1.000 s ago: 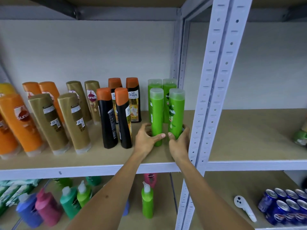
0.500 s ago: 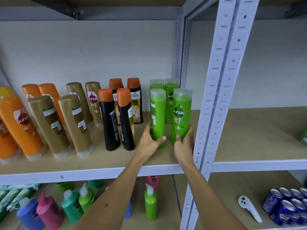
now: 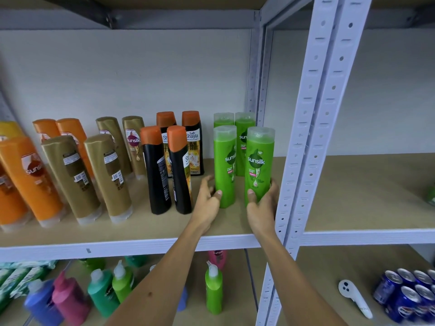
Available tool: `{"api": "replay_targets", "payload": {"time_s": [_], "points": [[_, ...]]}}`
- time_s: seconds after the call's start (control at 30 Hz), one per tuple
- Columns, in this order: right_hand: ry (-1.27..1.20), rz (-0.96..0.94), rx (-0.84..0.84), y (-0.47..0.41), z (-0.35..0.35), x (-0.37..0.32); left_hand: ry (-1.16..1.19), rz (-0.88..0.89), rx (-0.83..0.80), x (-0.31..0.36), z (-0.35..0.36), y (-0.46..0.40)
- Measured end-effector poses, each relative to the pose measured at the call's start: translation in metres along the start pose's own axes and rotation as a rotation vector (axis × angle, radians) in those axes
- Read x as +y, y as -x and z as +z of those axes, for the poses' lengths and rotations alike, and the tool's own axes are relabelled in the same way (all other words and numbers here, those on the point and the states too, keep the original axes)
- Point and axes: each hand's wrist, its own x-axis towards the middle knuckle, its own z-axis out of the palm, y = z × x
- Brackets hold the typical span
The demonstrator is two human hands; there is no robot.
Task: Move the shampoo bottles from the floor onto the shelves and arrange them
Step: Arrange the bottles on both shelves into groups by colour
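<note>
Two green Sunsilk shampoo bottles stand upright at the front right of the middle shelf point(image 3: 141, 231). My right hand point(image 3: 262, 209) grips the right green bottle point(image 3: 259, 161) low down, thumb in front and fingers round its right side. My left hand point(image 3: 207, 201) is beside the left green bottle point(image 3: 224, 165); its thumb tip touches the bottle's base and its fingers are spread to the left, off the bottle. Two more green bottles point(image 3: 243, 128) stand behind. Both front labels face me.
Black bottles with orange caps point(image 3: 156, 175), gold bottles point(image 3: 106, 175) and orange bottles point(image 3: 28, 175) fill the shelf to the left. A grey upright post point(image 3: 306, 161) stands close on the right. Pump bottles point(image 3: 213, 290) and blue cans point(image 3: 409, 292) sit on the lower shelf.
Both front green bottles have been turned so their labels face forward. My left hand's fingers have come off the left bottle and spread out. The right hand keeps its grip.
</note>
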Motion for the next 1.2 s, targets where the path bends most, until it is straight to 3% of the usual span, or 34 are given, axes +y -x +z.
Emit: {"api": "replay_targets", "payload": {"time_s": [0.27, 0.57, 1.2], "points": [[0.04, 0.013, -0.028, 0.0, 0.004, 0.001, -0.115, 0.058, 0.152, -0.004, 0.003, -0.004], [0.081, -0.033, -0.011, -0.003, 0.001, 0.005, -0.006, 0.07, 0.088, -0.002, 0.003, -0.002], [0.093, 0.025, -0.048, 0.006, -0.002, -0.01, -0.12, 0.038, 0.069, -0.003, 0.0, 0.005]]}}
